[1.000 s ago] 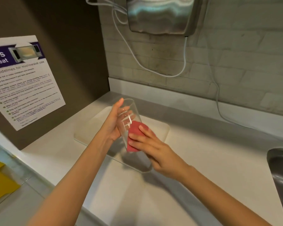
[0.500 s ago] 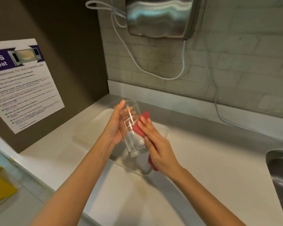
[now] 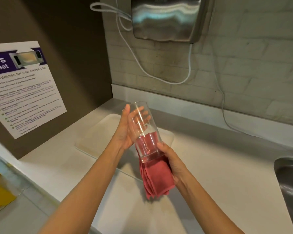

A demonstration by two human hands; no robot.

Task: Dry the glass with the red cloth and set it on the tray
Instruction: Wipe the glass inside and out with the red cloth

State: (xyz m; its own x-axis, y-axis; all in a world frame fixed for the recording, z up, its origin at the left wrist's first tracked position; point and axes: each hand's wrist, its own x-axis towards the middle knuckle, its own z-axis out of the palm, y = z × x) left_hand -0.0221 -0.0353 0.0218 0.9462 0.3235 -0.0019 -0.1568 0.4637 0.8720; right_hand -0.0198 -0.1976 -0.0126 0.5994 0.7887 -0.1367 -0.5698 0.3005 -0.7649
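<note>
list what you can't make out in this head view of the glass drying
- Right hand fingers: hidden behind the red cloth and glass, so its grip is unclear.
- Whether the glass is dry: too fine to tell.
- Tray: near edge covered by the forearms and cloth.
- Sink: cut off by the right edge.
- Poster small print: too small and blurred.

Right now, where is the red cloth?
The red cloth hangs mid-view from the right hand, under the glass, above the tray's near edge.

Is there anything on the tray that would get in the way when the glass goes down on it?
Nothing visible. The glass is held tilted above the tray, whose visible surface looks bare. The hands and red cloth hide part of the tray, so that part can't be checked.
</note>
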